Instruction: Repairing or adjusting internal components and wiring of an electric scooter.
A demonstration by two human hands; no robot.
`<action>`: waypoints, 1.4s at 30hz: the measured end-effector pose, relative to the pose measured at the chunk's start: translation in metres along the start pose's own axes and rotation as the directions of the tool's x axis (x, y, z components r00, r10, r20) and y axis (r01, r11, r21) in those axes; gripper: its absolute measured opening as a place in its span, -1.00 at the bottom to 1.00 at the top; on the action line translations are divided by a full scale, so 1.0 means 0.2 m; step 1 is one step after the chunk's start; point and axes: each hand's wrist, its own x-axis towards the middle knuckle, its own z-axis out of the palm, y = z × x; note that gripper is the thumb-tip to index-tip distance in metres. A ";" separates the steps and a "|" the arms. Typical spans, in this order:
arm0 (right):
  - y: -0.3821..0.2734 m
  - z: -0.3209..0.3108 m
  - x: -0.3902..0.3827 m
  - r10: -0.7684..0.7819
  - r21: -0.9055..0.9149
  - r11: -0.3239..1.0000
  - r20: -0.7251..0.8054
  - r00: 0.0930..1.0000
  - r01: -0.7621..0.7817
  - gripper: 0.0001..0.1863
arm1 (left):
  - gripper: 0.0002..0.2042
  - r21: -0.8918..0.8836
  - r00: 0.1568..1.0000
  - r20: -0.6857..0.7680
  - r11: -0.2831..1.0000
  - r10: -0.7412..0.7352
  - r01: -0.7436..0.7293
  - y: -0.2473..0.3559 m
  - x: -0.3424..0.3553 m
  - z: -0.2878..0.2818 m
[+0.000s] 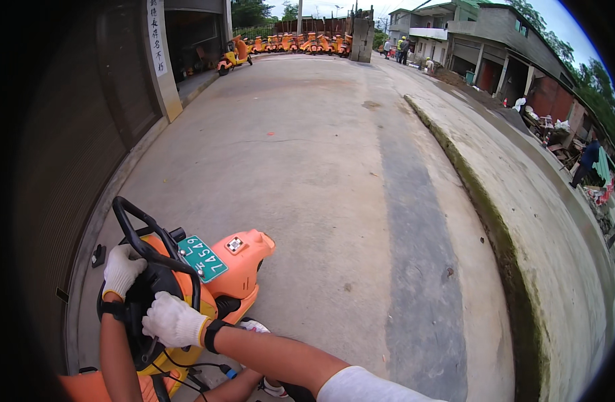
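An orange and yellow scooter [244, 264] stands low at the left, with a green licence plate [202, 258] and a black tubular rack [145, 248]. My left hand [123, 270], in a white knitted glove, lies against the black part beside the rack; its fingertips bend out of sight. To its right and nearer me, my right hand [173, 320], gloved the same way, is closed in a fist. Below that fist sticks out the metal end of what looks like a wrench [149, 349]. Black cables [201, 366] with a blue-tipped connector [228, 371] hang beneath my right wrist.
A dark shutter wall [86, 167] runs close along the left. Concrete ground [307, 167] stretches ahead to a row of similar scooters [301, 44]. One scooter [234, 55] stands by the open garage. A mossy kerb [478, 187] lies right; people [404, 50] stand far off.
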 end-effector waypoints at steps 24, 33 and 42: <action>-0.01 0.00 0.01 0.015 -0.016 1.000 0.042 0.999 -0.014 -0.84 | -0.82 0.036 1.000 -0.016 0.999 -0.013 0.013 -0.02 0.00 0.01; -0.01 -0.01 0.00 0.035 0.032 0.999 0.062 0.997 -0.037 -0.84 | -0.81 0.102 0.999 0.004 0.994 -0.048 0.047 0.06 -0.02 -0.03; -0.02 -0.03 0.01 0.022 -0.016 1.000 0.036 0.999 -0.022 -0.88 | -0.80 0.074 0.998 -0.057 0.997 -0.009 0.013 0.02 0.00 0.01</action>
